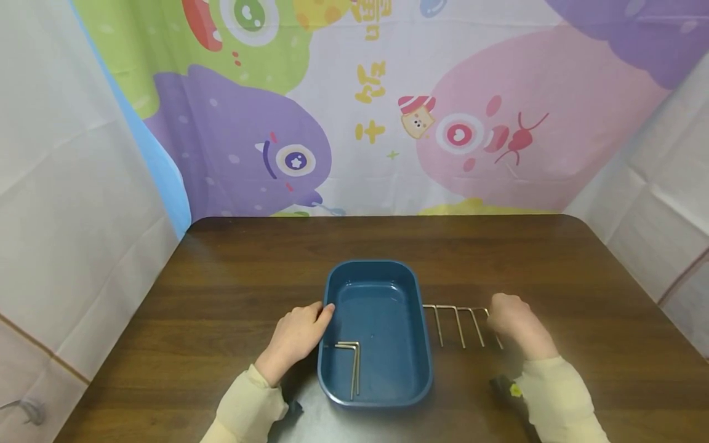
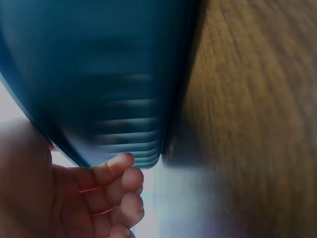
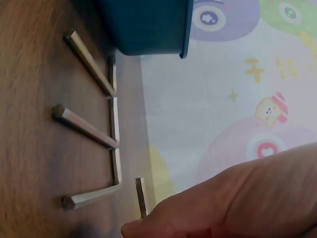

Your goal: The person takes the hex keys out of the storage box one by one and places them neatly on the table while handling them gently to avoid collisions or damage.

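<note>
A deep blue plastic tray (image 1: 376, 403) stands on the table. My left hand (image 1: 299, 332) grips its left rim, thumb over the edge; the left wrist view has the curled fingers (image 2: 131, 181) against the outside of the tray wall (image 2: 89, 59). Two L-shaped hex keys (image 1: 355, 369) lie inside at the tray's lower left. Right of the tray, my right hand (image 1: 515, 320) pinches one hex key (image 3: 141, 196), whose short arm pokes out past the thumb. Three more hex keys (image 3: 86, 126) lie in a row on the table between that hand and the tray.
The brown wooden table (image 1: 232, 271) has its far edge against a cartoon-printed curtain (image 1: 376, 172). Pale cloth hangs at the left (image 1: 66, 184) and right (image 1: 653, 197) sides.
</note>
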`<act>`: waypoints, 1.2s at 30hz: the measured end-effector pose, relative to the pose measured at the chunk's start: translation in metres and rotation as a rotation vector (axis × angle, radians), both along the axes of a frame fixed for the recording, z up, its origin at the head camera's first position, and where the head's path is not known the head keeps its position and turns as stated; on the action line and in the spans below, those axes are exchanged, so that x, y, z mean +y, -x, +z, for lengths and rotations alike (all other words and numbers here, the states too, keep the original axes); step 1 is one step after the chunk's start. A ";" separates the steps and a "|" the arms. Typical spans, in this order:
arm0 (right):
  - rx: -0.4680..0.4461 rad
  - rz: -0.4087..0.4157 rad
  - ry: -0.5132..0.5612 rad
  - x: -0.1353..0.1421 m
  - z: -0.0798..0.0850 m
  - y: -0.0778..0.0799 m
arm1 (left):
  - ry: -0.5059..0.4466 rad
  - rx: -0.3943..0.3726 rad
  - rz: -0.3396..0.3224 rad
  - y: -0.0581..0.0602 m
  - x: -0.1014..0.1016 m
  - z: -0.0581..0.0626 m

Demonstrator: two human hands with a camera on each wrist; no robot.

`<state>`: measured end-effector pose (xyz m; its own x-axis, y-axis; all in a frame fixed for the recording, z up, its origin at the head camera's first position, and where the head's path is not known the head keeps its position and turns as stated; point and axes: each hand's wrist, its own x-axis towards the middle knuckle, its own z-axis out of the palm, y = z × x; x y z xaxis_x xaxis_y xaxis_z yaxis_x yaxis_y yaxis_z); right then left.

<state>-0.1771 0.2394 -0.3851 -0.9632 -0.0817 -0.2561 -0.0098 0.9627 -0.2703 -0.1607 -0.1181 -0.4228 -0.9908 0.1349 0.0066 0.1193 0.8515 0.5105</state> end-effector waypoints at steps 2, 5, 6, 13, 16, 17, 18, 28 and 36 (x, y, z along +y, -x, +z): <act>-0.012 -0.007 -0.009 0.001 -0.002 0.001 | 0.001 -0.003 0.000 0.000 0.000 0.000; -0.005 -0.011 -0.028 0.003 -0.005 0.002 | 0.009 -0.004 0.003 -0.001 0.000 0.001; -0.001 -0.012 -0.032 0.003 -0.006 0.002 | 0.011 -0.004 0.004 -0.001 0.000 0.001; 0.010 -0.036 0.001 0.003 -0.012 0.003 | 0.015 0.006 0.001 0.000 0.000 0.000; 0.014 -0.046 0.012 0.003 -0.014 0.004 | 0.014 0.005 -0.002 0.000 0.000 0.000; 0.010 -0.050 0.014 0.003 -0.015 0.004 | 0.013 0.004 -0.001 0.000 0.000 0.000; 0.008 -0.055 0.017 0.003 -0.015 0.005 | 0.012 0.003 -0.002 0.000 0.000 0.000; -0.009 -0.076 0.015 0.002 -0.015 0.005 | 0.009 -0.005 0.006 -0.001 0.001 0.001; -0.013 -0.071 0.003 0.002 -0.013 0.005 | -0.001 -0.012 0.011 0.000 0.001 0.000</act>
<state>-0.1823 0.2409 -0.3980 -0.9632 -0.0141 -0.2685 0.0620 0.9601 -0.2728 -0.1606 -0.1171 -0.4230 -0.9923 0.1242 -0.0048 0.1042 0.8523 0.5126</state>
